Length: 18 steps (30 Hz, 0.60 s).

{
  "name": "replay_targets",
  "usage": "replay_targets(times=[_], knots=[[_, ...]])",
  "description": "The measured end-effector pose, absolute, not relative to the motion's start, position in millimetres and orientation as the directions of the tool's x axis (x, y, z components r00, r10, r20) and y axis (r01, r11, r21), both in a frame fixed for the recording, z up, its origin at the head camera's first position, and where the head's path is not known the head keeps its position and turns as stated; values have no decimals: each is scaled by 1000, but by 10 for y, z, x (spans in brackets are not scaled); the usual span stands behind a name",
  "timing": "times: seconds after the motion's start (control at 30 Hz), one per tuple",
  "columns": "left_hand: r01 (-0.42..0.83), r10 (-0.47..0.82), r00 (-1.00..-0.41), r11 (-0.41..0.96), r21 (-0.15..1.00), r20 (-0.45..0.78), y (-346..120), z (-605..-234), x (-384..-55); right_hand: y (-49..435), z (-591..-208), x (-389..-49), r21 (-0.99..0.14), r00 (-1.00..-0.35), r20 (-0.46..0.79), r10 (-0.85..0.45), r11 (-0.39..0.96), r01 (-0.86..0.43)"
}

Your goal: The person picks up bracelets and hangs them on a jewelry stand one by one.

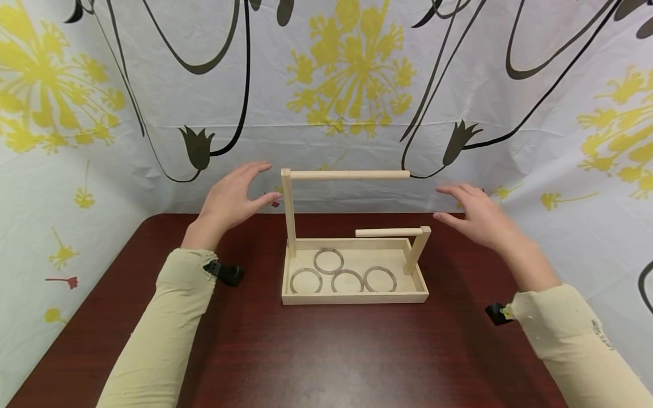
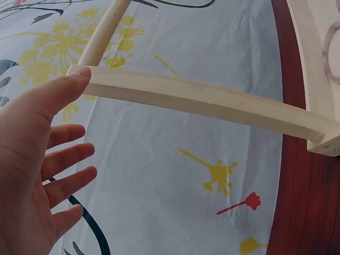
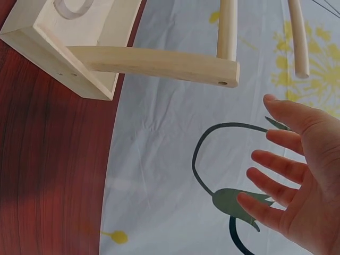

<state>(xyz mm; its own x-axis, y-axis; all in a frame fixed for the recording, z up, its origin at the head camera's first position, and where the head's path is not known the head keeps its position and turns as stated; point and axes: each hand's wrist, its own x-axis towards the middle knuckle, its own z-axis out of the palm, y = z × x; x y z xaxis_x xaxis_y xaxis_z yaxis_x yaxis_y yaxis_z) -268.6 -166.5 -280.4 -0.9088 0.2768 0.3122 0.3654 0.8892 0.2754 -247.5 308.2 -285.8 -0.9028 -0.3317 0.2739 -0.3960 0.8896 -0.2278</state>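
Note:
A pale wooden tray (image 1: 355,298) sits on the table, with several clear rings (image 1: 380,268) lying flat inside. At its left end a tall post (image 1: 289,212) carries a long horizontal rod (image 1: 350,175). A shorter post (image 1: 418,250) at the right end carries a lower rod (image 1: 389,232) pointing left. My left hand (image 1: 228,195) hovers left of the tall post, fingers spread and holding nothing; whether the thumb touches it, I cannot tell. To the right of the short post hangs my right hand (image 1: 476,218), fingers apart, with nothing in it.
The dark red wooden table (image 1: 326,351) ends just behind the tray. Beyond it hangs a white cloth (image 1: 326,147) with yellow and dark floral prints. Small black wrist devices sit near the left cuff (image 1: 230,274) and right cuff (image 1: 498,314).

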Motion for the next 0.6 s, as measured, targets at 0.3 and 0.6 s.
replay_targets(times=[0.3,0.6], knots=[[363,244,-919,830,423,310,-1633,-2828,-2700,3018,-2855,-2441,-225,-896,277,-346,883,-411],[435,247,-894,674,597,373,-1572,-2869,-2735,2942,-2856,-2419,-220,-891,273,-364,878,-426]])
